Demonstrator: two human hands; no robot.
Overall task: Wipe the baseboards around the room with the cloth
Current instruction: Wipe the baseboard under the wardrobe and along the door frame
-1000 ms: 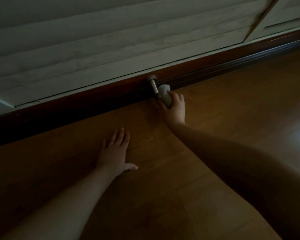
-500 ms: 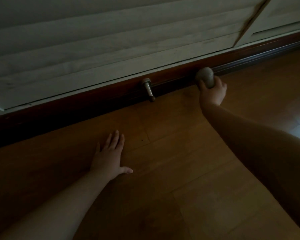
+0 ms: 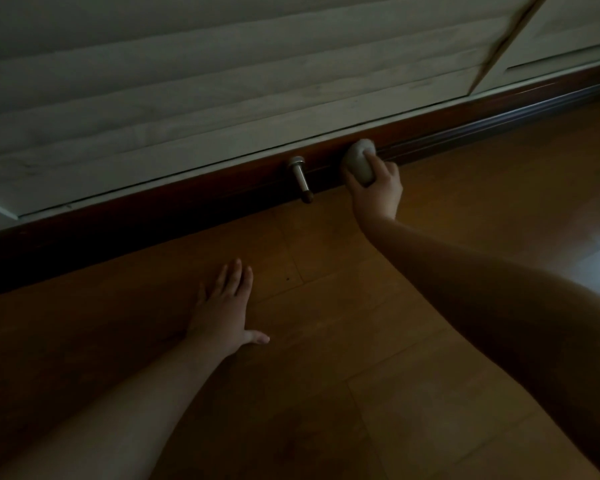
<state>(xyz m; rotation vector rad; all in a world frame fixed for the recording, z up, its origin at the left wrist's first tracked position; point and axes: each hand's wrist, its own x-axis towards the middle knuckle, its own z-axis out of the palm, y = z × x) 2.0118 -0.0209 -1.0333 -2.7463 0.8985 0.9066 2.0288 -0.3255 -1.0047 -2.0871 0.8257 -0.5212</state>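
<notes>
**While pressed to the baseboard: cloth in the right hand**

Head view: where the dark baseboard [image 3: 187, 209] crosses mid-frame, right hand [image 3: 376, 192] just right of centre, fingers curled round a balled pale cloth [image 3: 359, 162], cloth touching the board. Just left of it, a metal door stop [image 3: 300, 178] jutting from the board. Lower left of centre, left hand [image 3: 222, 310] flat on the wooden floor [image 3: 430, 393], fingers straight, gripping nothing.

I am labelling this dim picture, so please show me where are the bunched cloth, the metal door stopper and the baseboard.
pale bunched cloth [image 3: 358, 163]: head view, on its rounded middle.
silver metal door stopper [image 3: 301, 177]: head view, on its shaft.
dark reddish-brown wooden baseboard [image 3: 187, 211]: head view, on its front face, left of the stopper.
</notes>
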